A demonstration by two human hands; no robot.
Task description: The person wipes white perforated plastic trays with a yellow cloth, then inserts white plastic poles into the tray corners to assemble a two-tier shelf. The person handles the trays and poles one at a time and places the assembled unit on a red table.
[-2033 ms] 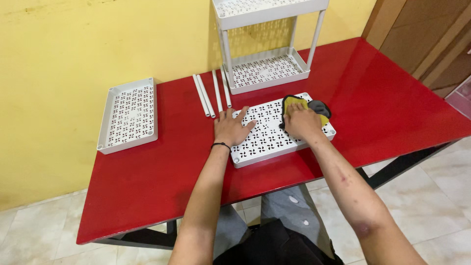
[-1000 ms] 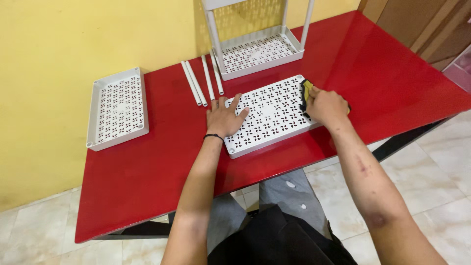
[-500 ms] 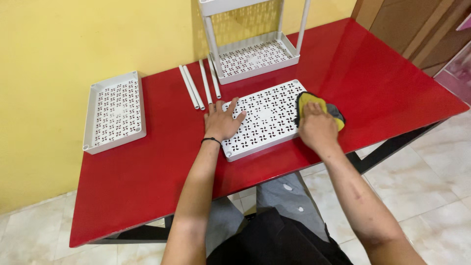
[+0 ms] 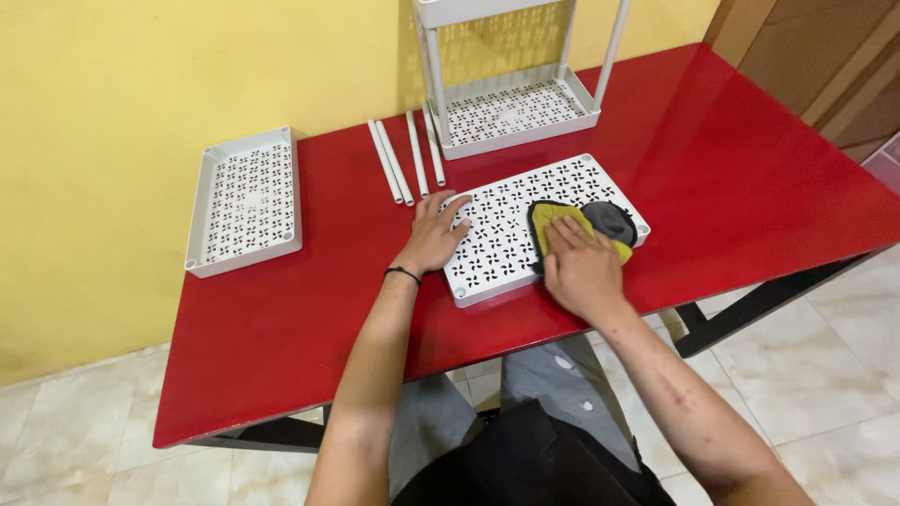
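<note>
Tray [image 4: 506, 230]: white, perforated, lying bottom-up and flat on the table, its long side slanting away to the right; the landmark for all entries below.
Cloth [image 4: 589, 225]: yellow and grey, spread on the right half of the tray, reaching its right end.
Right hand [image 4: 579, 265]: palm down, fingers flat on the near part of the cloth, pressing it to the tray; not closed round anything.
Left hand [image 4: 433, 236]: fingers spread wide and flat, resting on the tray's left end and holding it down.
Step in hand: by the look of it, wiping the tray's underside, with the right half under the cloth and the left half pinned.
Next move, as judged: calls for steady downward pressure from the left hand so the tray does not skid on the glossy top, and for the cloth to be carried leftward across the uncovered holes; the left hand would have to give way there.
Rods [image 4: 405, 164]: four white tubes, lying side by side just beyond the tray's left end, apart from it.
Rack [image 4: 514, 103]: white two-tier frame, standing behind the tray against the wall; upper tier cut off by the picture edge.
Second tray [image 4: 246, 199]: same pattern, rim up, well to the left of the tray.
Table [image 4: 750, 187]: glossy red, bearing everything listed.
Wall [image 4: 141, 75]: yellow, behind the table.
</note>
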